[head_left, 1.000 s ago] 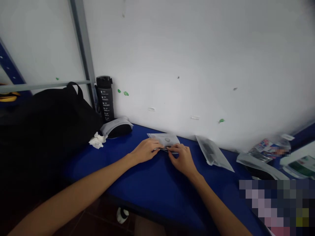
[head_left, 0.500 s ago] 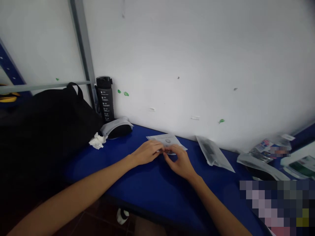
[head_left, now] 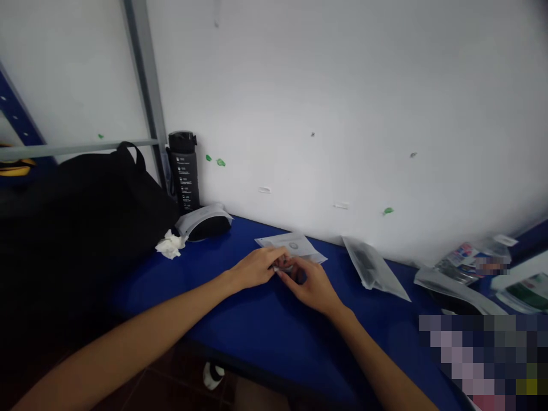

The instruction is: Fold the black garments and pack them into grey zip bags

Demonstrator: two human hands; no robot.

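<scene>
My left hand (head_left: 256, 267) and my right hand (head_left: 311, 283) meet over the near edge of a translucent white plastic bag (head_left: 299, 242) with a small round mark on it. The bag lies on the blue table near the wall. Both hands have bent, closed fingers, with their tips touching each other. A tiny whitish bit shows between the fingertips; whether it is part of the bag or a separate piece I cannot tell. My fingers hide the bag's near left part.
Left stand a black bag (head_left: 85, 217), a dark bottle (head_left: 185, 177), crumpled tissue (head_left: 170, 244) and a pouch with a black item (head_left: 208, 222). Rightward on the blue table (head_left: 244, 325) lie a frosted pouch (head_left: 374, 268), another pouch (head_left: 458, 288) and a clear plastic package (head_left: 462, 257). The wall (head_left: 274, 114) rises behind.
My right fingertips have shifted slightly left and down against my left fingers, and the left fingers have re-bent. The bag has stayed in place.
</scene>
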